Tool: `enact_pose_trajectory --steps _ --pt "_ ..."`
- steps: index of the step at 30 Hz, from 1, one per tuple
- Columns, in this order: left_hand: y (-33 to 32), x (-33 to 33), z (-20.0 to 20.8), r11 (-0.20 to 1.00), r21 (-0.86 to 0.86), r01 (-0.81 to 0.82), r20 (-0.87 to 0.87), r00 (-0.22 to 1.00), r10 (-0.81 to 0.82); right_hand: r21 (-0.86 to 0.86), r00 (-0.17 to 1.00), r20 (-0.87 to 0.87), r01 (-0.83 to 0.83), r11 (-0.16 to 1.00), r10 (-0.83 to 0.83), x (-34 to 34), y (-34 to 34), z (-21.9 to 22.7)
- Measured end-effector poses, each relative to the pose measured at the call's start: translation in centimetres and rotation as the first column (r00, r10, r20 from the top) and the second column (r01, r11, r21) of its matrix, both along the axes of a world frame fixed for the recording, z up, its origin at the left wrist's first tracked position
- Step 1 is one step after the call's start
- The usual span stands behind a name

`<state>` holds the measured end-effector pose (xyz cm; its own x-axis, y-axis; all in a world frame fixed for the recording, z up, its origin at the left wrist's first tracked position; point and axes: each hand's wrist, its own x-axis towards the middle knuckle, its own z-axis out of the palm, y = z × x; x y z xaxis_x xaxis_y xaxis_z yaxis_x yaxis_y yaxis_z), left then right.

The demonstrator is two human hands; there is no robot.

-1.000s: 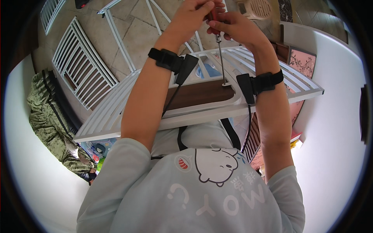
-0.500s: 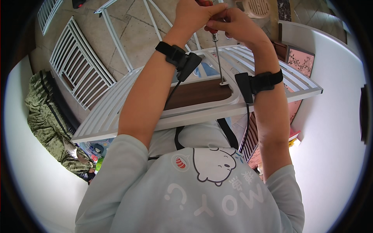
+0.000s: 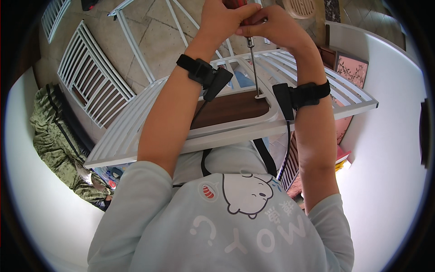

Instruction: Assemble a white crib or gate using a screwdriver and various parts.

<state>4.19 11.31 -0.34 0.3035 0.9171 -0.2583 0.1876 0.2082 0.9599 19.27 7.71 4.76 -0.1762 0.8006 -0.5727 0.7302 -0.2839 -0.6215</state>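
My left hand [image 3: 225, 19] and my right hand [image 3: 274, 28] are both closed around the red handle of a screwdriver [image 3: 253, 65]. Its metal shaft slants down, with the tip on a small white tab [image 3: 260, 96] at the corner of a dark brown wooden panel [image 3: 233, 109]. That panel sits inside a white slatted metal frame [image 3: 213, 139], which lies across in front of my body. Part of the handle is hidden by my fingers, and its top end runs out at the upper edge.
More white slatted panels [image 3: 93, 75] lie on the tiled floor at the left, with white bars [image 3: 133, 45] beyond. A green crumpled cloth [image 3: 56, 140] is at far left. A beige plastic stool [image 3: 301, 7] stands at the back; a pink patterned board [image 3: 351, 70] is at right.
Both hands stay on the screwdriver, with the left wrist turned and shifted slightly left. The tip remains on the white tab; the frame has barely moved.
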Motion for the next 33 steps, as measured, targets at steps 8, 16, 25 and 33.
enact_pose_trajectory --steps 8,16,25,33 --pt "-0.3 0.2 1.0 0.991 -0.137 -0.005 0.302 0.952 0.047 -0.007 0.985 -0.158 0.071 0.997 -0.071 0.7 -0.7 -1.4" --pt "0.0 -1.4 0.8 0.984 -0.149 0.099 0.307 0.950 -0.049 -0.017 0.986 -0.167 -0.029 0.999 0.025 0.8 -0.6 0.0" --pt "-0.1 -0.5 3.2 0.991 -0.033 0.129 0.092 0.988 -0.126 -0.010 0.947 -0.305 0.105 0.994 -0.103 0.9 -0.6 -0.8" --pt "-0.1 -1.3 3.0 0.964 -0.150 0.220 0.330 0.930 -0.161 -0.065 0.962 -0.271 0.000 0.998 -0.017 -0.2 -0.3 0.9"
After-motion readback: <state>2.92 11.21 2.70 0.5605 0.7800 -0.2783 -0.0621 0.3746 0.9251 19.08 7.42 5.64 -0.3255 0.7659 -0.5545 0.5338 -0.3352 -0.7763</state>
